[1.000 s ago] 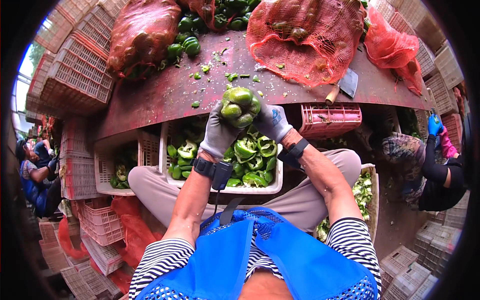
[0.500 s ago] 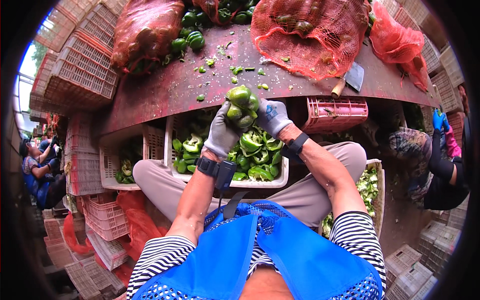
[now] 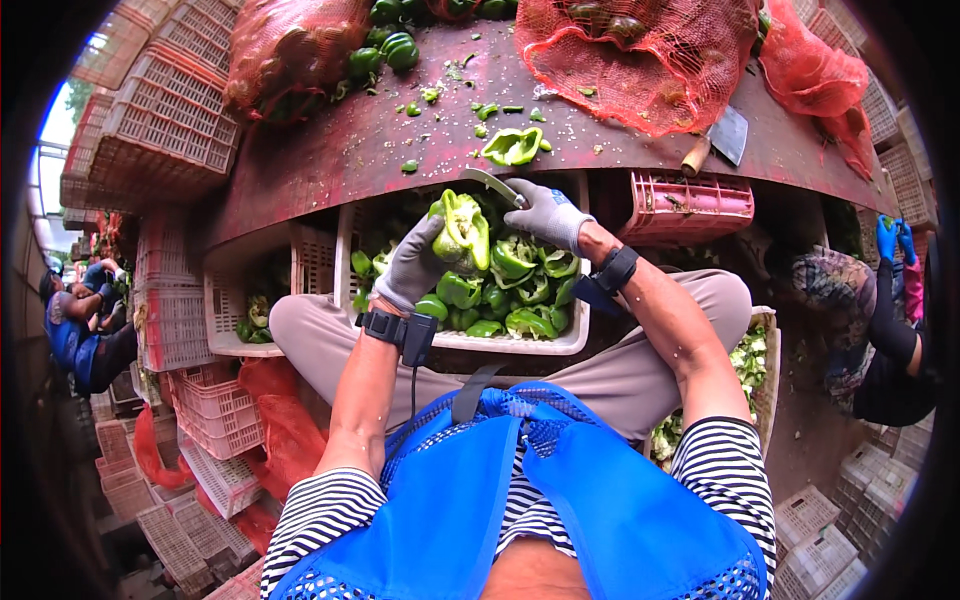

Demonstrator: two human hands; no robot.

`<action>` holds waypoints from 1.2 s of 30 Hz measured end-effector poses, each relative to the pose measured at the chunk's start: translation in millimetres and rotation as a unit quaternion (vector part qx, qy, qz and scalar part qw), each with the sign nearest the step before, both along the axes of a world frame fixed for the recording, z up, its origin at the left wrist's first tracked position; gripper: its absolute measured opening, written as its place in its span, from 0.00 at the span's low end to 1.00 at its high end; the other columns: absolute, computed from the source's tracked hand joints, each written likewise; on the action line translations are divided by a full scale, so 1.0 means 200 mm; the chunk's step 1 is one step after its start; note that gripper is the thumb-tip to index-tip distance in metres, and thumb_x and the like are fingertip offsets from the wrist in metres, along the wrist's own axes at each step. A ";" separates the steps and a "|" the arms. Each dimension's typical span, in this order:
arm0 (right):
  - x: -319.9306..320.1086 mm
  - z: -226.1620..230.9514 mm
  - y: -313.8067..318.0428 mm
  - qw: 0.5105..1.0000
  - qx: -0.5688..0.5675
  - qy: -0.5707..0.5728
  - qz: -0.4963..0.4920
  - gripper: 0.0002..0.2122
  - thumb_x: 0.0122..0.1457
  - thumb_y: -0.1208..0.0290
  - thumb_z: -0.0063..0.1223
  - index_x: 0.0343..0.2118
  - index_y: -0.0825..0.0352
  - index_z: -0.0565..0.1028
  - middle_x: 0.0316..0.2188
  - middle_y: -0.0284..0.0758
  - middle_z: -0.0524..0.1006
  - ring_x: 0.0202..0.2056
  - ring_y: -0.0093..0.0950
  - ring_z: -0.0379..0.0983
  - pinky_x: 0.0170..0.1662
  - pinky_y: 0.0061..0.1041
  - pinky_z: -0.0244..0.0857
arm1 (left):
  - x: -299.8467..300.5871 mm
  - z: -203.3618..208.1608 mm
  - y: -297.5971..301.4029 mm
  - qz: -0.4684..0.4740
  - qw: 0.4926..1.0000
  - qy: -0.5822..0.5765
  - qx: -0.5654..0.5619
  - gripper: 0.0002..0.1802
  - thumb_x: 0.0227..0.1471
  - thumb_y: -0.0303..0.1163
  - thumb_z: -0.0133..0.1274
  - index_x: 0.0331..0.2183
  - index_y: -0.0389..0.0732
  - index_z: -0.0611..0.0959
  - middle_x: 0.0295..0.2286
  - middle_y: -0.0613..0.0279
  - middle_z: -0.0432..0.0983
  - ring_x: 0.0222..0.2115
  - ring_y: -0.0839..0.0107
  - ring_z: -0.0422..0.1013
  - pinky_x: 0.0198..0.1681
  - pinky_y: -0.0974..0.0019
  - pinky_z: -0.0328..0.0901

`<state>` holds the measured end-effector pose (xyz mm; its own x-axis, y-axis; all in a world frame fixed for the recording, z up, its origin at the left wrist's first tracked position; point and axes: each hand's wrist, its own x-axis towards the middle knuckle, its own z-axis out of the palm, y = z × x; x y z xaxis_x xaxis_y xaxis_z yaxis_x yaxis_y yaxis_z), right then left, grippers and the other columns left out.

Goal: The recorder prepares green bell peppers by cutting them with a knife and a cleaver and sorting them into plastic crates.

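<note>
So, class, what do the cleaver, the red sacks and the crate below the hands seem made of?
Cleaver: likely metal, flat grey sheen; tan handle, probably wood. Red sacks: probably plastic netting, see-through weave. Crate: probably matte plastic, smooth pale rim.

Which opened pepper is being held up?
The opened pepper in the left hand, its pale inside showing; a hollow green piece lies on the table, and others sit in the crate below.

From the wearer's head we look steeply down and forward through a wide fisheye: blue vest (image 3: 420, 500) close below us, left hand (image 3: 412, 265) and right hand (image 3: 550, 215) mid-view, the desk (image 3: 320, 180) bending across beyond them.
</note>
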<state>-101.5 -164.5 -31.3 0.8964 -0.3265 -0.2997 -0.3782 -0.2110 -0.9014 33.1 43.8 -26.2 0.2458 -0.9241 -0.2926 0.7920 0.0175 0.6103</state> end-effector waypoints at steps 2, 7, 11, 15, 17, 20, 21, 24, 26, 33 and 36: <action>0.01 0.06 0.03 0.999 -0.031 0.010 -0.028 0.27 0.52 0.57 0.58 0.53 0.64 0.68 0.34 0.43 0.79 0.34 0.37 0.78 0.37 0.33 0.71 | 0.00 0.03 0.00 0.001 1.000 -0.023 -0.016 0.28 0.60 0.40 0.50 0.58 0.41 0.66 0.52 0.59 0.70 0.52 0.65 0.68 0.56 0.56 0.64; -0.05 0.18 0.13 0.956 -0.266 -0.115 0.053 0.31 0.47 0.56 0.60 0.56 0.56 0.66 0.42 0.42 0.75 0.42 0.40 0.76 0.45 0.37 0.70 | -0.08 0.07 -0.06 -0.038 0.985 -0.165 -0.031 0.42 0.54 0.46 0.56 0.63 0.44 0.58 0.53 0.61 0.67 0.52 0.68 0.67 0.56 0.60 0.61; -0.07 0.18 0.16 0.941 -0.310 -0.123 0.062 0.23 0.48 0.58 0.60 0.48 0.56 0.70 0.41 0.40 0.74 0.38 0.41 0.77 0.40 0.37 0.71 | -0.16 0.10 -0.10 -0.039 0.966 -0.257 0.014 0.55 0.46 0.40 0.64 0.66 0.47 0.48 0.49 0.61 0.67 0.47 0.70 0.67 0.51 0.65 0.63; -0.05 0.15 0.15 0.934 -0.314 -0.167 0.046 0.22 0.46 0.65 0.63 0.46 0.58 0.71 0.40 0.38 0.74 0.37 0.40 0.76 0.39 0.36 0.71 | -0.25 0.13 -0.13 0.001 0.946 -0.309 0.097 0.59 0.42 0.30 0.65 0.66 0.49 0.44 0.46 0.60 0.70 0.44 0.71 0.69 0.44 0.66 0.68; -0.05 0.14 0.15 0.938 -0.296 -0.172 0.047 0.22 0.44 0.66 0.64 0.44 0.59 0.72 0.38 0.38 0.75 0.36 0.41 0.76 0.39 0.36 0.71 | -0.25 0.14 -0.13 0.006 0.937 -0.328 0.117 0.53 0.41 0.24 0.63 0.64 0.46 0.52 0.45 0.62 0.71 0.42 0.72 0.70 0.42 0.66 0.70; -0.06 0.15 0.13 0.926 -0.306 -0.209 0.069 0.20 0.43 0.67 0.64 0.42 0.60 0.73 0.35 0.38 0.76 0.36 0.40 0.76 0.39 0.36 0.71 | -0.18 0.16 -0.11 -0.046 0.952 -0.285 0.103 0.47 0.41 0.24 0.62 0.61 0.44 0.59 0.46 0.64 0.70 0.42 0.74 0.70 0.42 0.68 0.70; -0.06 0.16 0.12 0.925 -0.303 -0.216 0.070 0.18 0.43 0.68 0.63 0.40 0.61 0.75 0.33 0.38 0.77 0.36 0.39 0.76 0.39 0.35 0.71 | -0.17 0.16 -0.11 -0.053 0.948 -0.302 0.088 0.42 0.41 0.25 0.61 0.59 0.43 0.64 0.47 0.66 0.70 0.43 0.75 0.69 0.43 0.70 0.68; -0.07 0.18 0.08 0.950 -0.227 -0.191 0.094 0.16 0.44 0.62 0.62 0.37 0.62 0.76 0.32 0.39 0.78 0.36 0.40 0.76 0.40 0.34 0.70 | -0.14 0.14 -0.09 -0.111 0.956 -0.261 0.078 0.44 0.41 0.26 0.60 0.61 0.43 0.62 0.48 0.66 0.69 0.47 0.75 0.67 0.48 0.70 0.65; -0.08 0.19 0.04 0.968 -0.143 -0.175 0.107 0.15 0.44 0.64 0.61 0.35 0.64 0.78 0.29 0.38 0.79 0.33 0.35 0.78 0.38 0.30 0.70 | -0.15 0.13 -0.09 -0.107 0.955 -0.253 0.111 0.42 0.42 0.27 0.60 0.59 0.44 0.64 0.47 0.68 0.69 0.45 0.77 0.67 0.47 0.71 0.64; -0.04 0.07 0.08 0.989 -0.065 -0.129 0.026 0.16 0.47 0.66 0.60 0.39 0.65 0.78 0.29 0.37 0.80 0.32 0.29 0.79 0.38 0.27 0.70 | -0.18 0.05 -0.12 -0.041 0.953 -0.286 0.089 0.34 0.44 0.30 0.61 0.54 0.42 0.69 0.41 0.70 0.71 0.36 0.81 0.68 0.39 0.73 0.66; 0.00 -0.01 0.08 0.982 -0.136 -0.128 -0.016 0.15 0.48 0.61 0.60 0.39 0.60 0.79 0.31 0.38 0.81 0.35 0.35 0.79 0.40 0.31 0.70 | -0.20 -0.04 -0.19 0.053 0.946 -0.300 0.111 0.30 0.43 0.29 0.61 0.50 0.40 0.72 0.36 0.71 0.72 0.31 0.82 0.68 0.35 0.75 0.66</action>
